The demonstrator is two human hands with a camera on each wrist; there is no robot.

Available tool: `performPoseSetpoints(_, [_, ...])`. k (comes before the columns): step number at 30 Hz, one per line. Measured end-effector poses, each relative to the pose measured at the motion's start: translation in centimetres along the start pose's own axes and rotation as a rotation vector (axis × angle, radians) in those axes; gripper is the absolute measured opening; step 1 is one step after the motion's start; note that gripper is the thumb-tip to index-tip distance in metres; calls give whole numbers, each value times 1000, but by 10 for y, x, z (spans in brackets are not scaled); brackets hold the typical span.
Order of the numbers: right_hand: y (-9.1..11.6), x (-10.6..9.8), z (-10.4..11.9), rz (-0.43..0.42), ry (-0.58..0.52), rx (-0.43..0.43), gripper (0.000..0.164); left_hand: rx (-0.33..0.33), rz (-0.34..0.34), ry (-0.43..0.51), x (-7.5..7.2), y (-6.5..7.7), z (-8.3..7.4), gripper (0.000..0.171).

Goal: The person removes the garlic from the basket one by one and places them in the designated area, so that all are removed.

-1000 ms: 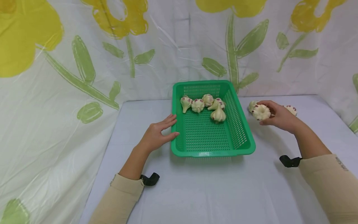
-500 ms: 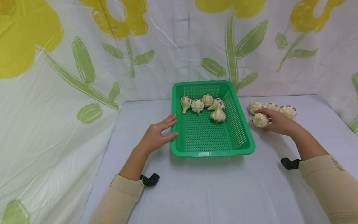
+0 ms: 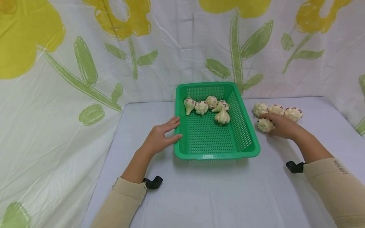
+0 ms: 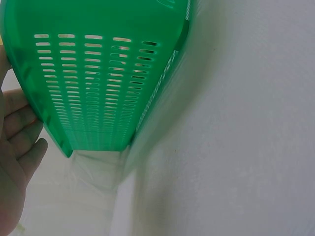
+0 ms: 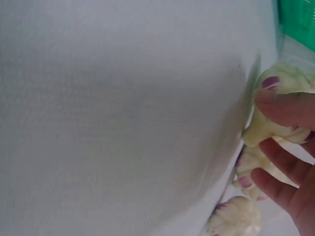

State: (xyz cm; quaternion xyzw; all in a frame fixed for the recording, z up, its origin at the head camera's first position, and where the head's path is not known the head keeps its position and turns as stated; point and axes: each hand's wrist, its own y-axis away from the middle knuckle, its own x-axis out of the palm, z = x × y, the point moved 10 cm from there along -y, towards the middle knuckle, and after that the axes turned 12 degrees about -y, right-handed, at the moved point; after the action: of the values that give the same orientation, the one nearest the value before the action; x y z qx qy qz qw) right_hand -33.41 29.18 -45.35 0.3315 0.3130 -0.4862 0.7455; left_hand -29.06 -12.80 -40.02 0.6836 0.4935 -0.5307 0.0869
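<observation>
A green plastic basket (image 3: 214, 155) with slotted walls stands mid-table, several garlic bulbs (image 3: 201, 107) grouped toward its back. My left hand (image 3: 157, 136) rests at its left rim, fingers fairly straight and thumb over the edge. In the left wrist view those fingers (image 4: 24, 125) lie along the basket rim (image 4: 49, 130). Right of the basket, my right hand (image 3: 282, 126) holds a whitish garlic bulb (image 3: 265, 125) with purple marks, low at the table. Thumb and fingers are round this bulb (image 5: 283, 78) in the right wrist view; part of it is hidden behind the thumb.
Three more garlic bulbs (image 3: 276, 109) lie in a row on the white table (image 3: 216, 193), just behind my right hand. A flower-printed sheet (image 3: 159, 79) hangs behind the table and at its sides. Black wrist cameras (image 3: 153, 182) stick out at both cuffs.
My right hand has come down and slightly toward me with the garlic bulb, which now sits lower, in front of the row. The left hand and the basket have stayed put.
</observation>
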Motion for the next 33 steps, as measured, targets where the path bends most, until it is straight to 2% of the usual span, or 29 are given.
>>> performPoseSetpoints(10, [-3,-3,6,-30,114,-24,75,25,-20,-6,-2,-2,-2,55])
performPoseSetpoints(17, [-2,-3,6,-26,150,-19,76,37,-25,-11,-1,-3,-2,55])
performPoseSetpoints(28, [-1,1,5,31,80,32,77,32,-26,4,-1,-2,-2,55])
performPoseSetpoints(33, [0,0,7,25,51,-1,70,20,-18,6,-1,-1,-1,55])
